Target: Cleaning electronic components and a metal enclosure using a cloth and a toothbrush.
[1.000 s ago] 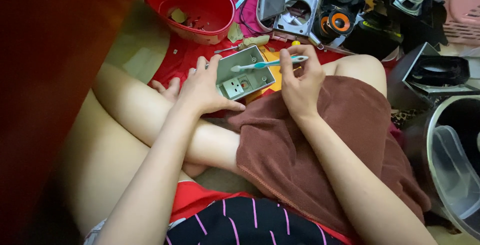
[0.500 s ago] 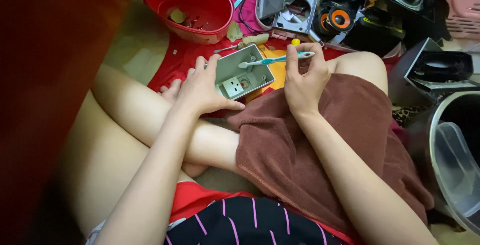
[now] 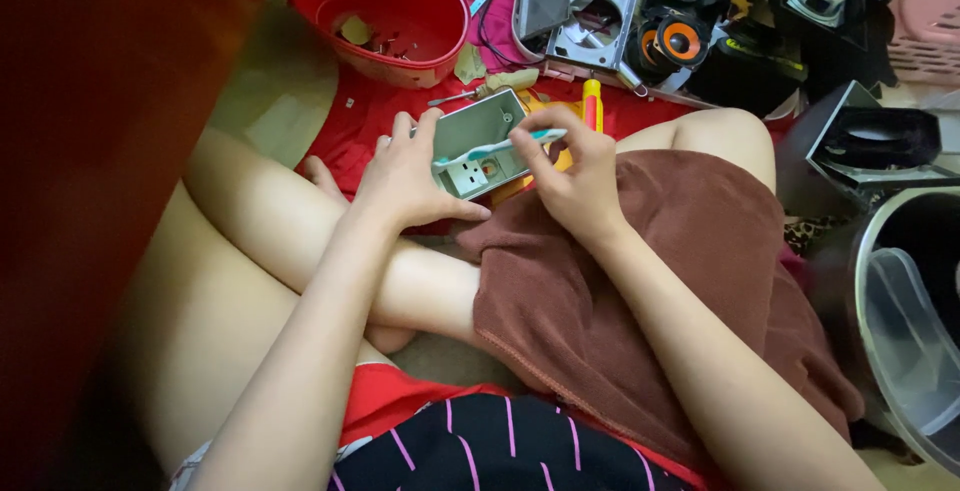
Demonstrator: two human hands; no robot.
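My left hand [image 3: 408,179] grips a small grey open metal box [image 3: 476,141], a casing with a white socket-like part at its lower edge, tilted above my crossed legs. My right hand [image 3: 570,173] holds a teal-and-white toothbrush [image 3: 497,149] by its handle, and the brush head lies across the inside of the box. Both hands meet over a brown towel [image 3: 640,301] draped on my right thigh.
A red plastic basin [image 3: 385,13] with small parts sits on a red cloth [image 3: 370,116] ahead. A yellow-and-red screwdriver [image 3: 592,103], dismantled speaker parts [image 3: 670,41], a black box [image 3: 875,146] and a grey pot with a clear lid [image 3: 910,321] lie to the right. A dark red panel [image 3: 100,131] fills the left.
The toothbrush head has slid leftward and lower across the box, and my right hand has moved left with it. My left hand keeps the box steady.
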